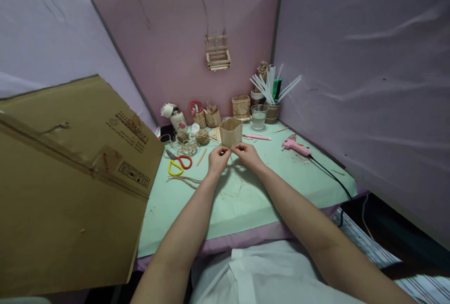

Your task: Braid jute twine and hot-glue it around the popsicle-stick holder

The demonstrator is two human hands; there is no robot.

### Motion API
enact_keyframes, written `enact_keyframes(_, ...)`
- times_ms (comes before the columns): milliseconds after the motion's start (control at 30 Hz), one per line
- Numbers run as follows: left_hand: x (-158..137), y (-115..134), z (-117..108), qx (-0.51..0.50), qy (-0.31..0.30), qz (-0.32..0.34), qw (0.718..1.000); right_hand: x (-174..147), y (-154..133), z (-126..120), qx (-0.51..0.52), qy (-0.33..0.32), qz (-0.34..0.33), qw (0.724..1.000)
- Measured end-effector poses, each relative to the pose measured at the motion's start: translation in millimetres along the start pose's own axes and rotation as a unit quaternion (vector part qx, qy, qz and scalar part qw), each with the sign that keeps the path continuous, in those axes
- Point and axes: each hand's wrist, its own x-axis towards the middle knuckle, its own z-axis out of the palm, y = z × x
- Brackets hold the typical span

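Close together over the middle of the table, my left hand and my right hand pinch a thin strand of twine between the fingertips. Part of the strand hangs below the fingers. Just beyond stands an upright holder made of wooden craft sticks, its front base partly behind my hands. Whether the fingers touch it, I cannot tell. Left of my left hand lie scissors with one yellow and one red handle, a loose wooden stick and cut lengths of twine.
A large cardboard box leans in from the left. Twine balls, a bottle, stick-covered holders and a clear cup of liquid line the back. A pink glue gun with a black cord lies right, near a pink pen.
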Motion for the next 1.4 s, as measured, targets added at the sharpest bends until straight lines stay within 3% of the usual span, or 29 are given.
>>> enact_keyframes(433, -2.0, 3.3, -0.7, -0.026, -0.007, -0.019, 0.999, 0.3, 2.1, 0.8, 0.027, -0.011, 0.037, 0.999)
enact_keyframes(800, -3.9, 3.1, 7.5, -0.159, 0.004, -0.128, 0.979, -3.4, -6.2, -3.0, 0.072, -0.106, 0.066, 0.990)
enact_keyframes(1167, -2.8, 6.5, 3.4, -0.207, -0.048, -0.116, 0.970, -1.0, -1.5, -1.3, 0.054, -0.022, 0.059, 0.997)
enact_keyframes(1400, -4.0, 1.8, 8.4, -0.211, 0.008, -0.135, 0.968, -0.6, -0.2, 2.5, -0.016, 0.051, -0.029, 0.998)
